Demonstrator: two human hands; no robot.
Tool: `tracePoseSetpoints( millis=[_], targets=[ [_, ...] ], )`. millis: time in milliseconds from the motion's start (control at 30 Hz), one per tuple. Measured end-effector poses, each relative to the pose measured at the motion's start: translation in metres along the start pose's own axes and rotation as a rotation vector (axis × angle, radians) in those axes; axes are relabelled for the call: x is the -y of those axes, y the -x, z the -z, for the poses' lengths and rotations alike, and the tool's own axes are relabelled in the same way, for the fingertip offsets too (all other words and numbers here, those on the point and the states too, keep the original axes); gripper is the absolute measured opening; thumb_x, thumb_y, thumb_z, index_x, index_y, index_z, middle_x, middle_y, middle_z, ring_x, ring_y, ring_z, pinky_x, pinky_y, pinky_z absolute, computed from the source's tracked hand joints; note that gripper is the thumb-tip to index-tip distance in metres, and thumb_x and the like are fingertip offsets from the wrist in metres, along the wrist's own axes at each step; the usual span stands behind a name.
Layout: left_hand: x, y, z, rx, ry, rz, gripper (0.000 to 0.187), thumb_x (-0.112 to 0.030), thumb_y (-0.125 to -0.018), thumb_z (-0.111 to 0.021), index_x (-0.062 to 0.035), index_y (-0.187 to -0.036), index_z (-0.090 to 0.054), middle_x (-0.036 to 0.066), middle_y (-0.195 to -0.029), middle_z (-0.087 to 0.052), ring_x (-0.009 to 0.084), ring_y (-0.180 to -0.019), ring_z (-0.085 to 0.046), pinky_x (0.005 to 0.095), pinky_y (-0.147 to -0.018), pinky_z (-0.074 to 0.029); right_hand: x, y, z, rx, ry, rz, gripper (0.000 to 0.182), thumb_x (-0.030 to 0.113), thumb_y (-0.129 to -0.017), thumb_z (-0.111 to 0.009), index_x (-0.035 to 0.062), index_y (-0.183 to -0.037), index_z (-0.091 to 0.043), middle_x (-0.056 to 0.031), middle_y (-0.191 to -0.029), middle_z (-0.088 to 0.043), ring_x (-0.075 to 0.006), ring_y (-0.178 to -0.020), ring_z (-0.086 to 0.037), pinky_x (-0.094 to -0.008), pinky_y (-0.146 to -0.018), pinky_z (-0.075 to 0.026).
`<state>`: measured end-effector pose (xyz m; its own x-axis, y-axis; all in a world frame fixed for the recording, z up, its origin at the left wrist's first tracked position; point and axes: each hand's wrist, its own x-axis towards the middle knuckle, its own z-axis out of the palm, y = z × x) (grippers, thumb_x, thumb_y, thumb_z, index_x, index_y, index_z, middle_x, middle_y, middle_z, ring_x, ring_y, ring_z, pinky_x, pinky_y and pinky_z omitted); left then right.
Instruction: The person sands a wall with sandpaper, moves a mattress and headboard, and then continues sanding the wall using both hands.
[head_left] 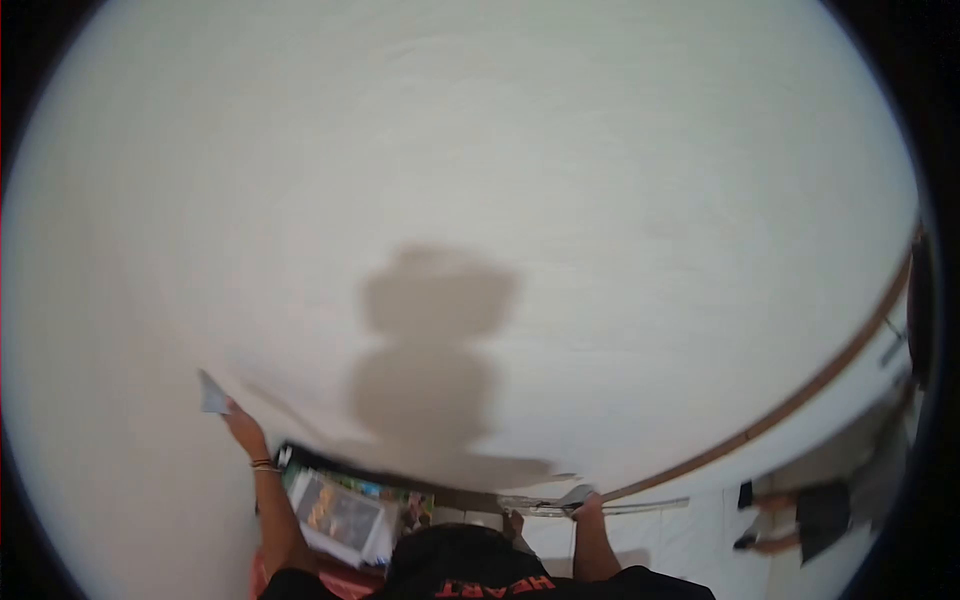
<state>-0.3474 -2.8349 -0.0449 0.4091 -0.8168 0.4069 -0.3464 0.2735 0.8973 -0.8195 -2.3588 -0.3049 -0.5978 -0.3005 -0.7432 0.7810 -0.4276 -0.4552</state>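
My left hand point(240, 422) is raised at the left, its fingers closed on a flat grey scraper-like piece point(213, 393) at the pale wall point(620, 180). Bands circle that wrist. Lower down on the right, my right hand point(590, 504) grips another grey flat-bladed piece point(576, 495), close to the bottom of the wall. Both pieces are too small in view to tell their exact kind. A shadow of my head and body falls on the wall between the hands.
Below my left arm lie printed packages or papers point(340, 515) beside something red point(345, 582). Brown trim point(770, 422) edges the wall at the right. White floor tiles point(690, 535) show below, and another person point(825, 515) in dark shorts stands at the far right.
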Motion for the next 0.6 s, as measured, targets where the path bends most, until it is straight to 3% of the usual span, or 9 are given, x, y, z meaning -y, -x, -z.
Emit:
tracePoseSetpoints(
  millis=[33,67,100,233,267,300,333,533,600],
  targets=[
    [-0.044,-0.029,-0.02,0.052,0.141,-0.065,0.054,-0.034,-0.094,-0.033,0.0106,-0.123,-0.033,0.027,-0.121,-0.044,0.0381,-0.11,-0.043,0.0387,-0.093,-0.032,0.013,0.022,-0.02,0.172,-0.046,0.375,0.04,0.03,-0.09,-0.035,0.002,-0.115,-0.048,-0.0133,-0.111,-0.053,-0.0293,-0.104,-0.049,-0.0438,-0.092,-0.038],
    [-0.111,-0.037,-0.037,0.087,0.218,-0.231,0.053,-0.033,-0.094,-0.033,0.0096,-0.126,-0.03,0.025,-0.125,-0.04,0.0363,-0.115,-0.039,0.0383,-0.096,-0.029,0.041,0.102,-0.088,-0.002,0.007,0.574,0.042,0.033,-0.091,-0.036,0.0014,-0.118,-0.046,-0.0121,-0.115,-0.051,-0.0276,-0.108,-0.047,-0.0401,-0.093,-0.037],
    [-0.175,-0.032,-0.053,0.114,0.295,-0.392,0.053,-0.032,-0.094,-0.032,0.0086,-0.128,-0.027,0.023,-0.13,-0.035,0.0345,-0.119,-0.035,0.038,-0.099,-0.026,0.058,0.041,-0.065,-0.096,-0.002,0.84,0.047,0.036,-0.091,-0.038,-0.0005,-0.12,-0.044,-0.0132,-0.117,-0.049,-0.0253,-0.11,-0.045,-0.0368,-0.094,-0.035],
    [-0.329,0.013,-0.082,-0.144,0.239,-0.979,0.054,-0.025,-0.094,-0.031,0.0042,-0.135,-0.012,0.019,-0.138,-0.022,0.0315,-0.127,-0.022,0.0398,-0.103,-0.016,0.149,0.208,-0.224,-0.431,0.248,1.327,0.041,0.022,-0.091,-0.038,-0.0056,-0.122,-0.041,-0.0191,-0.12,-0.045,-0.0271,-0.108,-0.046,-0.0344,-0.094,-0.034],
    [-0.352,0.022,-0.081,-0.122,0.276,-0.996,0.054,-0.025,-0.094,-0.031,0.0042,-0.135,-0.012,0.019,-0.138,-0.022,0.0315,-0.127,-0.022,0.0398,-0.103,-0.016,0.16,0.248,-0.263,-0.399,0.184,1.46,0.041,0.017,-0.091,-0.037,-0.0042,-0.126,-0.037,-0.0189,-0.128,-0.039,-0.0272,-0.117,-0.038,-0.034,-0.097,-0.03],
    [-0.372,0.028,-0.078,-0.139,0.248,-1.11,0.053,-0.025,-0.094,-0.031,0.0044,-0.134,-0.014,0.019,-0.137,-0.024,0.0316,-0.126,-0.024,0.0398,-0.103,-0.018,0.17,0.269,-0.296,-0.313,0.147,1.963,0.044,0.011,-0.089,-0.037,-0.001,-0.131,-0.032,-0.0188,-0.135,-0.03,-0.0285,-0.128,-0.024,-0.0362,-0.102,-0.021],
    [-0.389,0.027,-0.077,-0.16,0.211,-1.22,0.053,-0.026,-0.094,-0.032,0.0045,-0.134,-0.016,0.019,-0.136,-0.026,0.0316,-0.125,-0.026,0.0397,-0.103,-0.02,0.185,0.301,-0.308,-0.448,0.607,2.122,0.045,0.007,-0.088,-0.038,0.0007,-0.132,-0.03,-0.0193,-0.139,-0.022,-0.0308,-0.132,-0.011,-0.0411,-0.105,-0.01],
    [-0.434,-0.067,-0.063,-0.003,0.469,-0.919,0.048,-0.02,-0.09,-0.045,0.0054,-0.127,-0.03,0.02,-0.13,-0.037,0.0306,-0.121,-0.034,0.0421,-0.099,-0.026,0.308,0.402,-0.372,-0.626,0.414,2.097,0.048,0.03,-0.092,-0.033,0.0022,-0.131,-0.032,-0.0244,-0.138,-0.02,-0.036,-0.131,-0.014,-0.0496,-0.103,-0.008],
    [-0.434,-0.053,-0.08,-0.199,0.314,-1.11,0.048,-0.02,-0.09,-0.044,0.0042,-0.129,-0.03,0.019,-0.131,-0.036,0.0306,-0.122,-0.033,0.0421,-0.1,-0.024,0.328,0.405,-0.394,-0.739,0.447,2.156,0.051,0.034,-0.092,-0.03,-0.0005,-0.129,-0.035,-0.0264,-0.137,-0.022,-0.0365,-0.129,-0.017,-0.0518,-0.102,-0.013]
  ],
)
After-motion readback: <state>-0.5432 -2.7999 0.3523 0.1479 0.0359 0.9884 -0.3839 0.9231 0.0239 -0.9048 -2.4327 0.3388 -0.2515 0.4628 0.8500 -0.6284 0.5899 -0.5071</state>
